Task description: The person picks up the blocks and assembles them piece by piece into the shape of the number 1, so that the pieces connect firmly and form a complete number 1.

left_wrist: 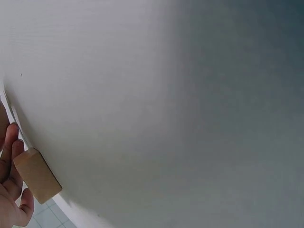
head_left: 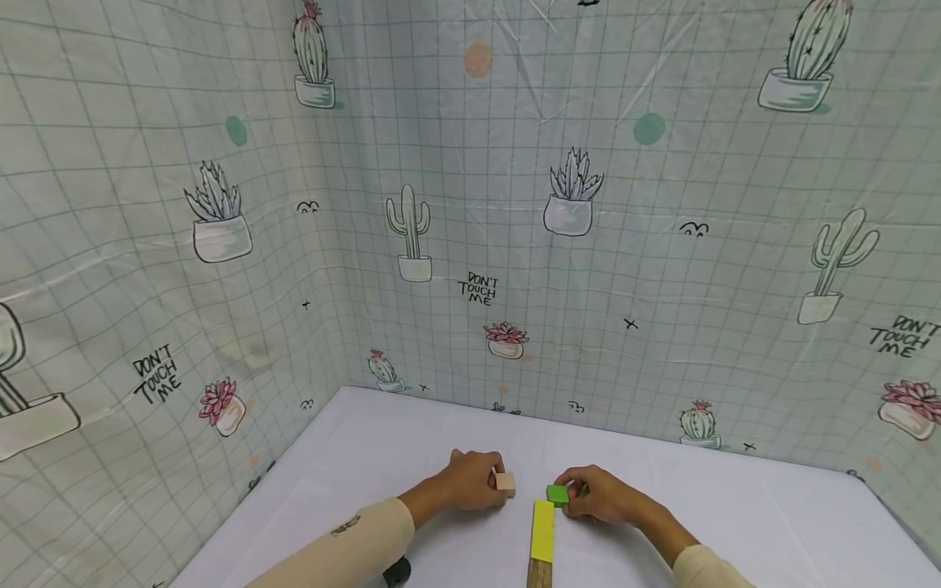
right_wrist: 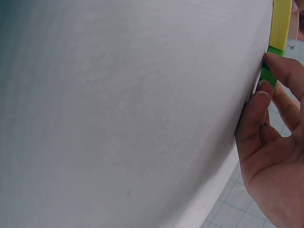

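On the smooth white surface (head_left: 706, 498), the left hand (head_left: 469, 480) pinches a pale, sharp-edged wooden block (head_left: 505, 484) in a narrow grip; the right hand (head_left: 601, 496) likewise pinches a squared green block (head_left: 556, 495) by the oblong yellow block (head_left: 542, 531).

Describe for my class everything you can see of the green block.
The green block is small, straight-edged and plain, with a bright top and a darker front face; it looks smooth, perhaps painted, though its material cannot be told. Fingers of the right hand grip it and hide part of it. It appears to sit flat at the white tabletop, by the far end of the long yellow block, slightly to its right; the right wrist view suggests the two blocks touch.
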The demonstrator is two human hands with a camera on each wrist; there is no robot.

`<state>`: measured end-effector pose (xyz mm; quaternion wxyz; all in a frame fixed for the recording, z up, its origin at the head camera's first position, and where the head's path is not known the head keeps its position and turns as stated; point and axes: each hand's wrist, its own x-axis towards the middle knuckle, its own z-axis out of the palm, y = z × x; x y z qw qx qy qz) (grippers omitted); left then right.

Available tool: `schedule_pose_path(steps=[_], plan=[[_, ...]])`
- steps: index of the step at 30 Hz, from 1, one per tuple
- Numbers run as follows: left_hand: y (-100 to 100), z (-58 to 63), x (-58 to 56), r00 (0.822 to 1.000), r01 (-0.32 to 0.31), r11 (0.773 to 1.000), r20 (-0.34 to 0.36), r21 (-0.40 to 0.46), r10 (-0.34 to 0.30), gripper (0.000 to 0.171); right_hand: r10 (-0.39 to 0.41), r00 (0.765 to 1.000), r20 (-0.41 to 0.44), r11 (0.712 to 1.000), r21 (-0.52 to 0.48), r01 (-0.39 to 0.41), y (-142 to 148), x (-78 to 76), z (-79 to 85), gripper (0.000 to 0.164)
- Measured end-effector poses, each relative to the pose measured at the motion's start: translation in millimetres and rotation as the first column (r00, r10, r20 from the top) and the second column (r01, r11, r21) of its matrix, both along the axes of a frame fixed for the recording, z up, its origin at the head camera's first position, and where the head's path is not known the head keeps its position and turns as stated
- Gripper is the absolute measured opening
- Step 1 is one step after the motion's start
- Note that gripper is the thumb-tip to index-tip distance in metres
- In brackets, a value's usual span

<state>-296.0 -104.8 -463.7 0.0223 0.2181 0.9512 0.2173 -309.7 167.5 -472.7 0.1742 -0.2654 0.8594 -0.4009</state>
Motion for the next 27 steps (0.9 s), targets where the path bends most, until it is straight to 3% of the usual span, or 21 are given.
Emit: schedule_pose_path(steps=[14, 27], plan=[[7, 2.2, -0.4, 0.999, 0.006, 1.0, 0.037, 0.008, -0.007, 0.021, -0.003, 1.0, -0.009, 1.0, -0.002, 0.003, 0, -1.5, -1.4, 0.032], [20, 1.7, -1.3, 0.999, 0.012, 0.999, 0.033, -0.038, -0.011, 0.022, -0.008, 1.0, -0.005, 1.0, 0.007, 0.008, 2, -3.2, -3.6, 0.033]])
